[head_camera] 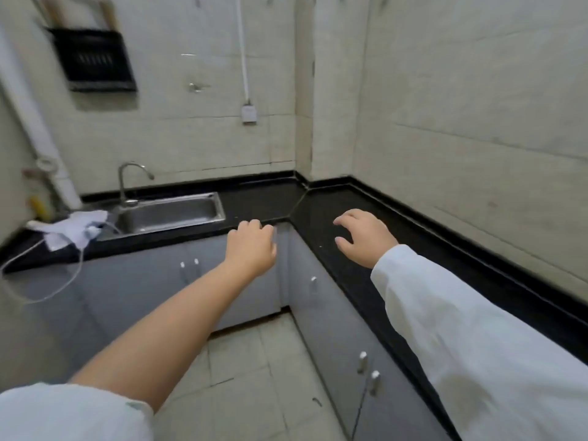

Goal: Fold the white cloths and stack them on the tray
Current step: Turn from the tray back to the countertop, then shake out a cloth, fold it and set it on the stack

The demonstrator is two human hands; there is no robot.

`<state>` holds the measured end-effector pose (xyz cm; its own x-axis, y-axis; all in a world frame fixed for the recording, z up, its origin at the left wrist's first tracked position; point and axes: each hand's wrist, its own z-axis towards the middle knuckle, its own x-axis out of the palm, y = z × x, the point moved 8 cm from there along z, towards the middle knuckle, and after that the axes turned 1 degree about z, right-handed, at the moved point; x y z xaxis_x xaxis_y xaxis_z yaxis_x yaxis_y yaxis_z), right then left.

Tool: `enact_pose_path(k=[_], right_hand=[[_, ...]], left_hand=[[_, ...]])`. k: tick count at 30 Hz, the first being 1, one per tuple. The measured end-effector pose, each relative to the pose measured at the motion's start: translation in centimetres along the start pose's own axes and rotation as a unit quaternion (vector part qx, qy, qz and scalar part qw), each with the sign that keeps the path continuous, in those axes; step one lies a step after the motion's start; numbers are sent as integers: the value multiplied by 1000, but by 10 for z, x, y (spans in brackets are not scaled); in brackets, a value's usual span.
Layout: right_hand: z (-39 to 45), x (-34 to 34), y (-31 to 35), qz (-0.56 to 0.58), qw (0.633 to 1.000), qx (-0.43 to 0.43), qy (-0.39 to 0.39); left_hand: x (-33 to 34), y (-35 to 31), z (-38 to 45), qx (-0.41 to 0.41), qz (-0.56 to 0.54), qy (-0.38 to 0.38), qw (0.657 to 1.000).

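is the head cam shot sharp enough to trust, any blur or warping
Head view: soft all over, with motion smear on the wall rack and the white cloths by the sink; wide-angle bending bows the black counter edges; lighting is flat and dim, no harsh glare; both hands, left and right, are readable.

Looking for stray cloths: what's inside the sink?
The sink basin looks bare steel, with no cloth in the part that shows. Its near wall hides the front of the bottom. White cloths lie on the counter left of it.
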<state>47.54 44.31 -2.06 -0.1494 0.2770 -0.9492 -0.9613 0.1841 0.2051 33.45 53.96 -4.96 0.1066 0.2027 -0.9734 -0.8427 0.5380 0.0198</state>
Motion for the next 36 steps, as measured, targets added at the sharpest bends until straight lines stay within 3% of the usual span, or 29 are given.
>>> enact_pose_path(k=[7, 15, 20, 26, 36], right_hand=[[153, 109, 172, 31, 983, -172, 63], [331, 185, 329, 33, 938, -332, 91], [409, 231, 409, 33, 917, -380, 115], [493, 318, 496, 15, 894, -424, 142], [652, 453, 620, -11, 900, -378, 215]], left_hand=[[35, 227, 16, -193, 45, 24, 980], [46, 420, 87, -353, 67, 17, 933], [67, 510, 105, -420, 61, 41, 904], [141, 636, 125, -477, 4, 80, 875], [268, 808, 229, -484, -149, 125, 853]])
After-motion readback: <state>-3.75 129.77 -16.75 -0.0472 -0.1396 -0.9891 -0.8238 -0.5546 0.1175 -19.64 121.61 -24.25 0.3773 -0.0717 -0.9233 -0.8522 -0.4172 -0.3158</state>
